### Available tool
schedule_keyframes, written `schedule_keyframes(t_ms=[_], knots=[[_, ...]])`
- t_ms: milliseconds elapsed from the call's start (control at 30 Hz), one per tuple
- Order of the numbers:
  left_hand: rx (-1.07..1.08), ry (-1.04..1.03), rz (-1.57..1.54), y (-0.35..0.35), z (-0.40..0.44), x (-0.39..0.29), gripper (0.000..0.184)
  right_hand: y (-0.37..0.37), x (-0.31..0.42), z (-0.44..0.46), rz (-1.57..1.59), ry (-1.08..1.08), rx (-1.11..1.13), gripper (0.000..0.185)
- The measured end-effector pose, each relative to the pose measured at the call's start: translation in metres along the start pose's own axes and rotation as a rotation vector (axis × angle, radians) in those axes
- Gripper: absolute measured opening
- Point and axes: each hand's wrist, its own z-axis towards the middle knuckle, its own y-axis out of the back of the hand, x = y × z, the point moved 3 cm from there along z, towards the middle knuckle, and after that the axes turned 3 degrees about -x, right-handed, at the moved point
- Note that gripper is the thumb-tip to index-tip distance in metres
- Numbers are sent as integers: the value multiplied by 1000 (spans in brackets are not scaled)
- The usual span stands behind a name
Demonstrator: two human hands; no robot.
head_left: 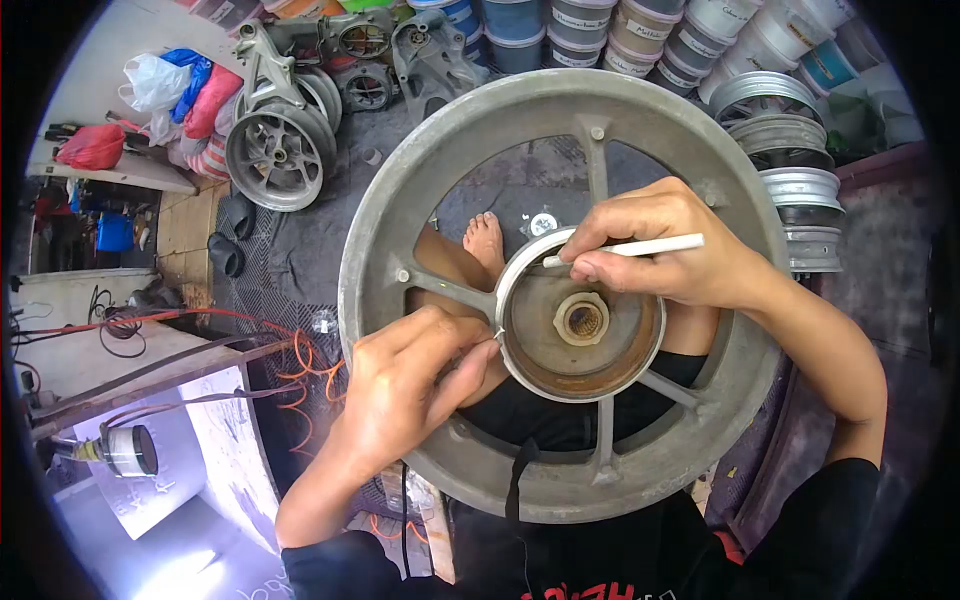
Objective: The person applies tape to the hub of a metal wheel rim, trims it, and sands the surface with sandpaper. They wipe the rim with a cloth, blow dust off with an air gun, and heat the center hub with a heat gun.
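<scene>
A grey metal motorcycle wheel (392, 180) lies across the person's lap, its round hub (583, 392) facing up. My right hand (665, 240) grips a white pen-shaped tool (672, 244), its tip at the upper inside edge of the hub. My left hand (420, 375) is pinched at the hub's left edge, where a small whitish bit shows at the fingertips. A thin whitish strip (507, 277) runs along the upper left of the hub's rim; it looks like tape. A hex-shaped boss (583, 319) sits in the hub's centre.
Several stacked wheels (800, 190) stand at the right, and labelled paint tubs (580, 30) line the back. Another wheel (280, 160) and metal parts lie upper left. An orange coiled hose (298, 372) hangs at the left near a lit white booth (215, 440). Black slippers (228, 255) lie on the floor.
</scene>
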Motion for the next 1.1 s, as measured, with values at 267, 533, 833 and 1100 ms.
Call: schedule_keyframes(t_ms=[267, 533, 833, 1100], knots=[[-10, 2, -3, 1, 2, 0, 15, -1, -2, 3, 80, -18, 21, 15], [-17, 5, -15, 1, 12, 2, 14, -3, -3, 3, 54, 68, 41, 17], [-54, -43, 3, 0, 21, 4, 14, 1, -2, 2, 106, -97, -19, 20], [-51, 0, 4, -2, 23, 5, 13, -2, -5, 4, 123, -24, 9, 21]])
